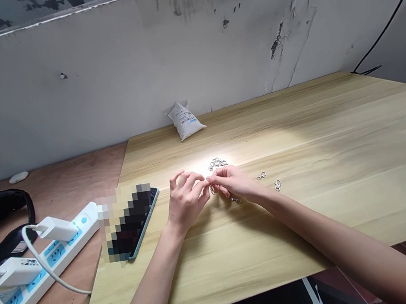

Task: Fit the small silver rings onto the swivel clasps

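My left hand (188, 197) and my right hand (233, 182) meet over the wooden table, thumbs and forefingers pinched together. Between their fingertips is a small silver metal clasp (212, 190), partly covered by the fingers. Just behind the hands lies a pile of similar silver clasps and rings (217, 163). One more clasp (236, 200) rests on the table below my right hand, partly hidden by it. Farther right, two loose clasps (261, 176) (277, 185) lie apart from each other.
A phone (145, 225), partly blurred out, lies left of my left hand. A white power strip (57, 255) with plugged-in chargers and cables is on the brown board at left, beside a black strapped object (25, 207). A small printed white packet (185, 120) sits near the wall.
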A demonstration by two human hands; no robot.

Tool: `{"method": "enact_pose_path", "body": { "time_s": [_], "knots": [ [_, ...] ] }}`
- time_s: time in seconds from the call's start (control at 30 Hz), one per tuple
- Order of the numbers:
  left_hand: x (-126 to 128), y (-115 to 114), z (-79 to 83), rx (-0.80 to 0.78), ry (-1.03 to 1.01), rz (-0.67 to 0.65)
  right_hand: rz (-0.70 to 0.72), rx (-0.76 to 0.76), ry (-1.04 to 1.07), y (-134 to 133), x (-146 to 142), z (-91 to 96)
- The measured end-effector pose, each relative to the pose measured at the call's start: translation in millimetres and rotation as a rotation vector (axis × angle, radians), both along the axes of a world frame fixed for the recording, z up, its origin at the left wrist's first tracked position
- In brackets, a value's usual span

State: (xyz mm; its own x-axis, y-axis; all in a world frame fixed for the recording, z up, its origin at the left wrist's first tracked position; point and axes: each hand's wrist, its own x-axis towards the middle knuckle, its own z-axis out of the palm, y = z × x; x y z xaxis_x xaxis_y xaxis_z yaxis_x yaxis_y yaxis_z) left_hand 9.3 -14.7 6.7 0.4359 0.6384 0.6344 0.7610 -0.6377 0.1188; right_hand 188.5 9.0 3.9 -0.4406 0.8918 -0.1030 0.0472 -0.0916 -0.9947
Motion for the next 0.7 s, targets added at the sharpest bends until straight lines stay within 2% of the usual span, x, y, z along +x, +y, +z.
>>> {"method": "enact_pose_path", "body": {
  "time_s": [0.13, 0.27, 0.33, 0.43, 0.53, 0.7],
  "knots": [
    [-2, -1, 0.4, -0.016, -0.127, 0.035, 0.049, 0.071, -0.052, 0, 6, 4.7],
    [-3, -2, 2.4, -0.115, -0.242, 0.077, 0.248, 0.162, -0.096, -4, 11, 12.2],
    [-3, -3, 3.4, -0.150, -0.263, 0.073, 0.285, 0.234, -0.084, -4, 11, 12.3],
    [-3, -4, 4.3, -0.163, -0.284, 0.070, 0.233, 0.387, -0.097, -1, 12, 8.5],
    [-4, -3, 4.1, -0.171, -0.300, 0.079, 0.103, 0.603, -0.214, 7, 17, 4.6],
    [-4, 0, -0.7, -0.348, -0.224, 0.083, -0.042, 0.884, -0.317, 13, 21, 0.4]
  ]
}}
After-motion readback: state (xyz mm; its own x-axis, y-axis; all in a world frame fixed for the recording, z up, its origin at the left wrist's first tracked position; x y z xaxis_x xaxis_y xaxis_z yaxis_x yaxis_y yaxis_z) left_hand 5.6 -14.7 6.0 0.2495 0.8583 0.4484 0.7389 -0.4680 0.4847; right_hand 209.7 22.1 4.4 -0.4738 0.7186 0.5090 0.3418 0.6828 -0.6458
